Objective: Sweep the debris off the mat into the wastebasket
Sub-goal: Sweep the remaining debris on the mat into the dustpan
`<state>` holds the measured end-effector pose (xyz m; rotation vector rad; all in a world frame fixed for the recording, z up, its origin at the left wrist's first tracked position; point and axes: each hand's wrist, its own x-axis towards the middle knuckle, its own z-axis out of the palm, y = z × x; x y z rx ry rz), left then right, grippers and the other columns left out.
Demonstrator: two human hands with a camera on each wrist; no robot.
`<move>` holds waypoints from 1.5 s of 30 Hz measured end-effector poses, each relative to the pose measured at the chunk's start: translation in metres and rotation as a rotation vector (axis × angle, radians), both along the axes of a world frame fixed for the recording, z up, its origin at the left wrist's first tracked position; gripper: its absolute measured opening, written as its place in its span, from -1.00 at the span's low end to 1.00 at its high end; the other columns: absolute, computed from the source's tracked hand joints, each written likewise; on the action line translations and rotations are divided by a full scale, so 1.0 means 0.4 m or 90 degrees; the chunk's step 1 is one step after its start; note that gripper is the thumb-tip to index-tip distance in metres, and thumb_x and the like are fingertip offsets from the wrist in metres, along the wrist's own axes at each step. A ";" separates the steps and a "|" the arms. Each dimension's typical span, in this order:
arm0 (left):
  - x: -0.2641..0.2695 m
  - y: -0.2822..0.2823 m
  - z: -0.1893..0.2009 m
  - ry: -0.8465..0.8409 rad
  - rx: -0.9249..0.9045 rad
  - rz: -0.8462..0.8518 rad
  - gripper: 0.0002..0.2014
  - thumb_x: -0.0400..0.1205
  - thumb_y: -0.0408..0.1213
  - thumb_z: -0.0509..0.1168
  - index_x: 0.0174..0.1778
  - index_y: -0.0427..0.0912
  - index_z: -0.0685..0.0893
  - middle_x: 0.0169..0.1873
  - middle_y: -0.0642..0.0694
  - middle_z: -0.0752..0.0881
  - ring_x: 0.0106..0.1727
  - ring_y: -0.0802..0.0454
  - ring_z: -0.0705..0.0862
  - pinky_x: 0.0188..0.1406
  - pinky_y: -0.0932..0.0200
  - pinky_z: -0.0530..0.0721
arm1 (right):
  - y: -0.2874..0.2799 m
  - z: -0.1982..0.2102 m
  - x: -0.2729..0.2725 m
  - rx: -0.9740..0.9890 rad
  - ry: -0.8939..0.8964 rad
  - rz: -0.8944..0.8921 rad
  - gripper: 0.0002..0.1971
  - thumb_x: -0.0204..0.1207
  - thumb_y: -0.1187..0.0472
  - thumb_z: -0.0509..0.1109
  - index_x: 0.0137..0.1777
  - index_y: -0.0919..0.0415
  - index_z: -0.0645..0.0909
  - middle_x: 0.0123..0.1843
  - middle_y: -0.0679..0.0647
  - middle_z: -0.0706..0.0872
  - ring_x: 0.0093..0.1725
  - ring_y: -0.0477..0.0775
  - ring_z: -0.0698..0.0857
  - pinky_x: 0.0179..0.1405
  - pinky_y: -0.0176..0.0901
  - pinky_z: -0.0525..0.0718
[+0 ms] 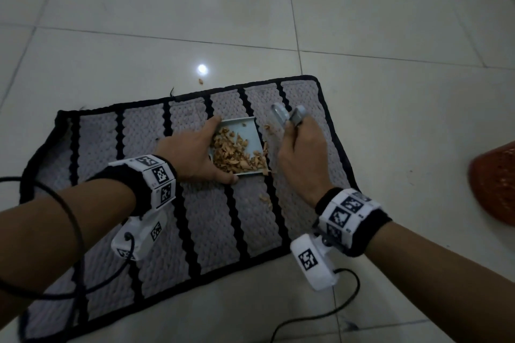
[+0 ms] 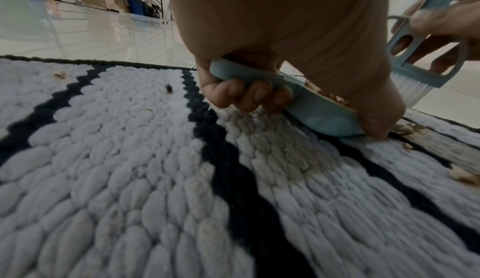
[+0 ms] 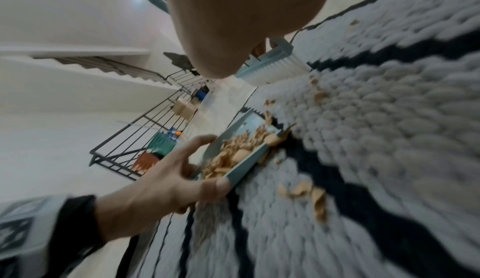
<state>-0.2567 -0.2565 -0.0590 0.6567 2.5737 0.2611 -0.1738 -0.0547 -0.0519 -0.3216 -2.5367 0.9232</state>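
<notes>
1. The left hand grips the small blue dustpan by its rear wall, fingers curled under and thumb along the near side; the pan rests on the mat and is heaped with tan debris. If that grip tilts the open lip downward on lifting, the pile will likely slide back out
2. The right hand is closed around the handle of the little brush, whose white bristles hang just above the mat, beside the pan's lip. A hard flick from here could scatter chips past the pan rather than into it
3. Loose chips lie on the mat near the pan's front corner, and one crumb sits on the floor beyond the far edge; the knobbly weave may trap bits, so a light pass could miss them
4. The red wastebasket stands on the tiles well apart to the right; carrying a full pan across risks spilling
5. The wrist cable trails over the mat and might snag
</notes>
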 end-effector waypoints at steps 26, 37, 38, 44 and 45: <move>-0.007 -0.009 -0.005 -0.001 0.002 0.005 0.29 0.13 0.56 0.43 0.67 0.10 -0.05 0.36 -0.13 0.66 0.15 -0.20 0.73 0.08 -0.06 0.74 | -0.056 -0.025 -0.004 0.038 -0.077 0.084 -0.84 0.71 0.23 0.18 0.12 0.28 0.56 -0.06 0.14 0.65 -0.12 0.10 0.58 -0.17 -0.09 0.55; -0.018 -0.034 0.013 -0.026 0.002 -0.004 0.27 0.16 0.52 0.45 0.68 0.12 -0.04 0.47 -0.10 0.59 0.23 -0.20 0.70 0.12 -0.02 0.69 | -0.036 0.065 0.023 -0.105 -0.032 0.038 -0.82 0.73 0.19 0.19 -0.08 0.22 0.51 -0.33 0.00 0.55 -0.45 -0.15 0.46 -0.53 -0.39 0.34; -0.015 -0.039 0.015 -0.026 0.009 0.000 0.26 0.18 0.50 0.46 0.68 0.12 -0.03 0.48 -0.10 0.58 0.22 -0.20 0.70 0.12 -0.01 0.68 | -0.015 0.073 0.026 -0.123 -0.037 0.023 -0.79 0.73 0.16 0.19 -0.08 0.25 0.53 -0.32 0.08 0.59 -0.42 -0.04 0.52 -0.51 -0.27 0.42; 0.018 -0.079 0.021 -0.034 0.041 0.013 0.24 0.21 0.44 0.49 0.70 0.10 -0.03 0.44 -0.14 0.61 0.15 -0.21 0.72 0.08 0.06 0.63 | 0.106 0.088 0.048 -0.229 -0.124 0.050 -0.86 0.72 0.15 0.24 0.07 0.15 0.61 0.02 0.13 0.78 0.04 0.04 0.76 0.09 0.16 0.77; 0.030 -0.090 0.022 -0.034 0.036 0.020 0.25 0.19 0.48 0.47 0.69 0.12 -0.04 0.40 -0.14 0.64 0.08 -0.21 0.73 -0.01 0.09 0.64 | 0.120 0.093 0.055 -0.223 -0.147 0.066 -0.86 0.72 0.19 0.25 0.06 0.18 0.63 0.03 0.14 0.79 0.05 0.05 0.77 0.11 0.16 0.76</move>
